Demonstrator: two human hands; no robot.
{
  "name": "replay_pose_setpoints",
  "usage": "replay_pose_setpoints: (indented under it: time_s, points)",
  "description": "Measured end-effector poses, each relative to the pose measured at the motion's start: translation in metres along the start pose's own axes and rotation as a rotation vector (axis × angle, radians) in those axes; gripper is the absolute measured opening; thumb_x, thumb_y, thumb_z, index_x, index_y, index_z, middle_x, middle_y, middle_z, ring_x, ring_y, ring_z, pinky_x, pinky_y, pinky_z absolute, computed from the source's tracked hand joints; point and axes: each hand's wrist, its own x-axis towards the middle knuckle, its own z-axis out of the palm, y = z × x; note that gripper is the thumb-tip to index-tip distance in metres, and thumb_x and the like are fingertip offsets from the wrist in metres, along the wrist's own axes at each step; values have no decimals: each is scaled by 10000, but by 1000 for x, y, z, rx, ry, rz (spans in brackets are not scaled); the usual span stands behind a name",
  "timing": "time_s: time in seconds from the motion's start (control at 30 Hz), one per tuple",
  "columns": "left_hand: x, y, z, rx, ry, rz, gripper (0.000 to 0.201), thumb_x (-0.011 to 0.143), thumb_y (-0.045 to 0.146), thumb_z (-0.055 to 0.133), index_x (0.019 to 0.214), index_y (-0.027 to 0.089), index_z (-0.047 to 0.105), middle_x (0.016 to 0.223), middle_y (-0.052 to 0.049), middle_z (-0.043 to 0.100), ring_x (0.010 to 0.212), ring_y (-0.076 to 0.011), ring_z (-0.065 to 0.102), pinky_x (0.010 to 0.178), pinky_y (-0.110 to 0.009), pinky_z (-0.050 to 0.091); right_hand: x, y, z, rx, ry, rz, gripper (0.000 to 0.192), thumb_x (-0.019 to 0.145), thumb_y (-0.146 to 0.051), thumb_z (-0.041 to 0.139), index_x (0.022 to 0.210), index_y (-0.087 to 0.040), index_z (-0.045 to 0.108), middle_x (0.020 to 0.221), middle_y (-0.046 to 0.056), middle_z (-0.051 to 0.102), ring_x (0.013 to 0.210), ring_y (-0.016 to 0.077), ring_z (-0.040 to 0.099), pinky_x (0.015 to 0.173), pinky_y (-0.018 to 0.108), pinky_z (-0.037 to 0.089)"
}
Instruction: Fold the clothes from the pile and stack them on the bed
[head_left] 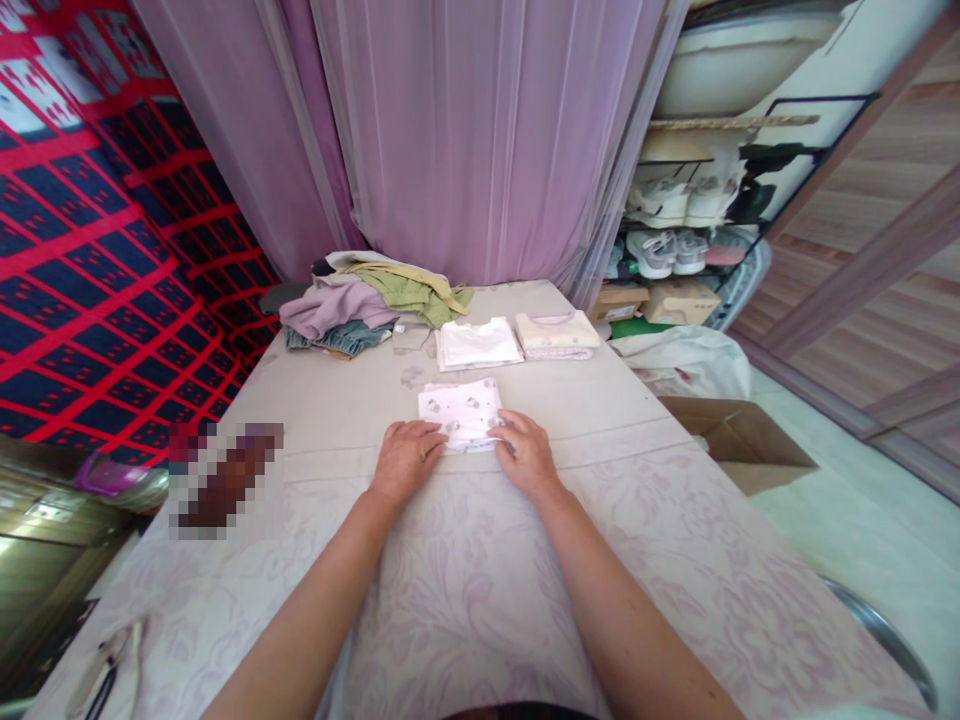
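Your left hand and right hand, fingers spread flat, press the near edge of a folded white patterned garment on the worktop at frame centre.

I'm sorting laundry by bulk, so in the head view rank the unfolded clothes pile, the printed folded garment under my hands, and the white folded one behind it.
1. Unfolded clothes pile, clearly largest.
2. Printed folded garment and white folded garment: look alike; the printed one is nearer, so unranked.
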Motion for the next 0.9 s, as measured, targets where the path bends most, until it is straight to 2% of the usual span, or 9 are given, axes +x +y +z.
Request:
replay_pose_setpoints:
  time_s: [0.1,0.23,0.33,0.57,0.77,0.9]
  points:
    - [3,3,-1,-27,5,-69,198,891,300,502,936,294,695,1121,-5,687,1071,-199,588,991,-440,317,1,-8,-2,-20,21,-75,296,755,-113,517,956,-233,697,1254,80,583,1186,216,485,986,395,357]
    - [7,6,-2,-77,4,-138,190,873,279,508,887,286,698,1092,5,697,1058,-192,596,992,-426,331,3,-18,-4,-66,-57,-176,268,757,-84,527,822,-256,721,1310,51,556,1252,232,418,1011,417,306]
    - [7,5,0,-117,14,-169,188,861,278,514,871,286,702,1084,7,701,1061,-188,594,1000,-412,339,4,-22,-4,-125,-104,-173,265,764,-98,553,851,-276,730,1343,50,533,1275,255,386,1017,452,276]
    - [10,-4,9,-233,34,-194,193,832,287,513,823,271,705,1045,9,711,1042,-172,603,962,-334,410,6,-28,-3,-212,-84,-159,163,833,-213,567,889,-258,715,1357,77,520,1272,262,387,1017,460,267]
    - [13,-4,14,-216,49,-226,215,833,296,492,782,259,698,1023,9,717,1018,-183,610,949,-330,419,8,-31,2,-208,-119,-245,159,829,-180,570,829,-248,713,1369,72,513,1285,244,383,1026,450,264]
    - [14,-5,17,-221,64,-226,225,837,293,483,765,256,694,998,10,722,984,-183,623,925,-324,431,8,-30,5,-248,-150,-213,196,843,-177,555,861,-274,724,1383,61,504,1294,255,373,1027,482,240]
